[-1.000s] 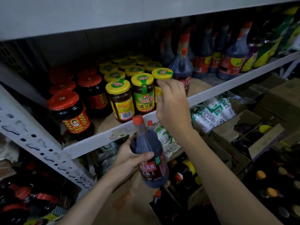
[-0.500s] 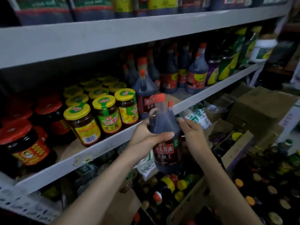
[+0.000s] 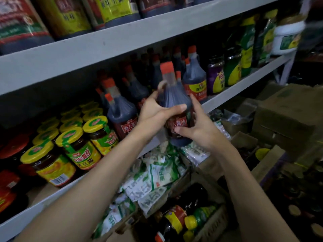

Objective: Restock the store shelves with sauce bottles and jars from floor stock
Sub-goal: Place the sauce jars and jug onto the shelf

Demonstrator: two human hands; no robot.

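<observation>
- Dark brown sauce fills the soy sauce bottle (image 3: 173, 100) that I hold up in the air with both grips, in front of the middle shelf (image 3: 232, 92).
- Its orange cap (image 3: 167, 67) points up, and the bottle leans a little.
- My left grip (image 3: 157, 114) is curled round the bottle's left side. The thumb lies across the front, just above the red label.
- My right grip (image 3: 199, 128) is wrapped round the right side, lower down. The thumb is on the label and the fingers reach up the side.
- The bottle does not stand on the shelf. Its bottom hangs lower than the shelf's front edge.
- Just left of my left grip, another big bottle (image 3: 120, 116) of the same kind stands on the shelf. More bottles (image 3: 194, 79) stand behind the one I hold.
- Further left, yellow-lidded jars (image 3: 76, 149) stand in rows. Red-lidded jars (image 3: 14, 145) are at the far left.
- Under the shelf lie green and white packets (image 3: 153, 173).
- Below them, small bottles (image 3: 181, 219) lie in an open box.
- Cardboard boxes (image 3: 283, 116) sit on the right.
</observation>
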